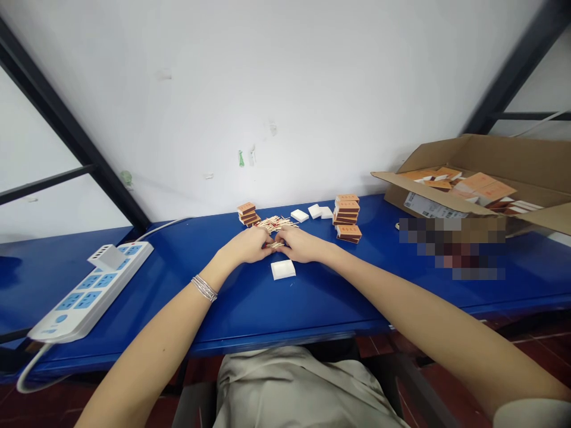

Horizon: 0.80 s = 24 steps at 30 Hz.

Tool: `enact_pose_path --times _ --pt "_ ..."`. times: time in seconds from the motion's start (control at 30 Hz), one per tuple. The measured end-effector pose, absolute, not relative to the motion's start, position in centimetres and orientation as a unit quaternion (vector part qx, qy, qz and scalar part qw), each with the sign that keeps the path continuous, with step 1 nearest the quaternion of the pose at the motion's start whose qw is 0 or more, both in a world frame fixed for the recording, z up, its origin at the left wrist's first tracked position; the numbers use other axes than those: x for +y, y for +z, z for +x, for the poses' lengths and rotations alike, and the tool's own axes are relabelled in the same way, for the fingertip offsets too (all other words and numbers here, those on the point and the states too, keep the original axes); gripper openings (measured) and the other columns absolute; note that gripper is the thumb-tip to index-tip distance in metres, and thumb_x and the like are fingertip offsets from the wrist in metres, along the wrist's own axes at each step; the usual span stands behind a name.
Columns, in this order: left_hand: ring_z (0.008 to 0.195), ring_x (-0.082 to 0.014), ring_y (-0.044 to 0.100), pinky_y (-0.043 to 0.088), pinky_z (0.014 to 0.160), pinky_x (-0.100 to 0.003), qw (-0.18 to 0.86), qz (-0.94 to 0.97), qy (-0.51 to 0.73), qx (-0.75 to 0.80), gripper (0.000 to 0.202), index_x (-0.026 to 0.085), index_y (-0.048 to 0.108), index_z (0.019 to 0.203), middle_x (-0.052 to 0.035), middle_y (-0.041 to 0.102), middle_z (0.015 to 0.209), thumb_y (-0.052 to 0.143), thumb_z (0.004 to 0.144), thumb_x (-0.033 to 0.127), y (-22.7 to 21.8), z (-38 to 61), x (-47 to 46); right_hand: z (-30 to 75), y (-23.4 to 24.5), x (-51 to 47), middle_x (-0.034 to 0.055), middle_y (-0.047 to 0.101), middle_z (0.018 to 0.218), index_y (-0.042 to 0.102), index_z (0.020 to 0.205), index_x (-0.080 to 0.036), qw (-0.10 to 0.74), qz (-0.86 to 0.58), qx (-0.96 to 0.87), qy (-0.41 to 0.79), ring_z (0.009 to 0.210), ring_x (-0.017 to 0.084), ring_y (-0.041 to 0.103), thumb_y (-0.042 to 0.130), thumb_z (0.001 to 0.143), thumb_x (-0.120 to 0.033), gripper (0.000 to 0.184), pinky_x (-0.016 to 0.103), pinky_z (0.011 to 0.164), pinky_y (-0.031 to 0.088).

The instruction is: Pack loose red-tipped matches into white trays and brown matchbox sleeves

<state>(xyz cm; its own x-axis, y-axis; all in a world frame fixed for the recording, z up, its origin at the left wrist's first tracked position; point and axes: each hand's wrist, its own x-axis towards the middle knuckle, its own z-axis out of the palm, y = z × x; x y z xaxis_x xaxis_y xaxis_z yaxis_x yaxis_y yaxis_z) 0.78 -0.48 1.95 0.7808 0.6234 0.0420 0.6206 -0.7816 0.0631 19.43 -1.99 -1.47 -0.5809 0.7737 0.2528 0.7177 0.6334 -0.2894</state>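
Observation:
My left hand (257, 244) and my right hand (296, 244) meet at the middle of the blue table, fingers closed around a small bunch of matches (275, 245). Just beyond them lies a loose pile of matches (276, 223) with red heads. Nearer to me, a white matchbox tray (283, 270) rests flat on the table, apart from both hands. Whether it holds anything cannot be made out. Several more white trays (299, 216) lie behind the pile toward the wall.
Stacks of orange matchboxes stand left (247, 214) and right (347, 211) of the pile. A cardboard box (423, 205) full of matchboxes is at the right. On the left lies a white power strip (93, 291) with its cable. A blurred patch covers something near the box.

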Motion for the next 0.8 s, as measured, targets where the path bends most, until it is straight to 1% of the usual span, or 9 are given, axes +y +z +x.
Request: enact_pose_path --times 0.17,0.23,0.37,0.5,0.57,0.67,0.8 --pt "0.078 -0.0215 0.060 0.043 0.069 -0.032 -0.025 0.938 0.013 0.345 0.027 0.016 0.071 0.089 -0.0114 0.065 0.090 0.048 0.089 0.030 1.95 1.24 -0.95 19.54 -1.82 -1.71 0.0140 0.066 0.095 0.063 0.092 -0.012 0.192 -0.420 -0.883 0.084 0.090 0.022 0.059 0.050 0.090 -0.025 0.018 0.031 0.079 0.044" --pt "0.081 -0.0220 0.061 0.044 0.070 -0.032 -0.035 0.938 0.010 0.346 0.026 0.016 0.072 0.092 -0.0119 0.065 0.092 0.049 0.089 0.027 1.93 1.44 -1.10 19.57 -1.78 -1.69 0.0138 0.066 0.093 0.063 0.090 -0.012 0.185 -0.425 -0.882 0.082 0.090 0.023 0.060 0.051 0.090 -0.026 0.019 0.031 0.079 0.044" --pt "0.079 -0.0197 0.062 0.045 0.071 -0.030 -0.022 0.938 0.023 0.345 0.023 0.015 0.072 0.087 -0.0096 0.068 0.087 0.051 0.088 0.024 1.95 1.58 -1.19 19.58 -1.62 -1.81 0.0138 0.067 0.092 0.064 0.088 -0.013 0.161 -0.439 -0.881 0.075 0.091 0.024 0.061 0.053 0.089 -0.026 0.017 0.031 0.079 0.043" --pt "0.076 -0.0189 0.063 0.044 0.069 -0.029 -0.008 0.930 0.023 0.367 0.023 0.016 0.073 0.086 -0.0075 0.070 0.080 0.053 0.088 0.028 2.03 1.51 -1.11 19.50 -1.58 -2.01 0.0162 0.066 0.098 0.063 0.092 -0.012 0.165 -0.447 -0.877 0.065 0.096 0.025 0.060 0.052 0.090 -0.025 0.017 0.031 0.081 0.043" --pt "0.077 -0.0192 0.064 0.044 0.069 -0.028 -0.009 0.926 0.019 0.378 0.022 0.017 0.073 0.088 -0.0071 0.071 0.081 0.055 0.088 0.030 2.12 1.50 -1.13 19.43 -1.49 -2.11 0.0164 0.066 0.098 0.062 0.091 -0.012 0.167 -0.447 -0.876 0.068 0.094 0.024 0.060 0.053 0.090 -0.025 0.016 0.031 0.079 0.043" --pt "0.079 -0.0194 0.065 0.043 0.068 -0.027 -0.022 0.919 0.015 0.393 0.022 0.020 0.074 0.090 -0.0069 0.072 0.082 0.056 0.088 0.033 2.30 1.59 -1.25 19.33 -1.25 -2.22 0.0151 0.067 0.092 0.062 0.089 -0.012 0.165 -0.450 -0.874 0.078 0.087 0.023 0.060 0.054 0.089 -0.023 0.014 0.029 0.073 0.042" --pt "0.076 -0.0200 0.064 0.041 0.062 -0.027 -0.038 0.913 0.016 0.406 0.023 0.021 0.073 0.091 -0.0068 0.072 0.082 0.057 0.087 0.037 2.43 1.63 -1.33 19.34 -0.99 -2.25 0.0138 0.067 0.088 0.064 0.089 -0.011 0.159 -0.442 -0.878 0.087 0.082 0.021 0.059 0.055 0.089 -0.027 0.018 0.028 0.069 0.040"
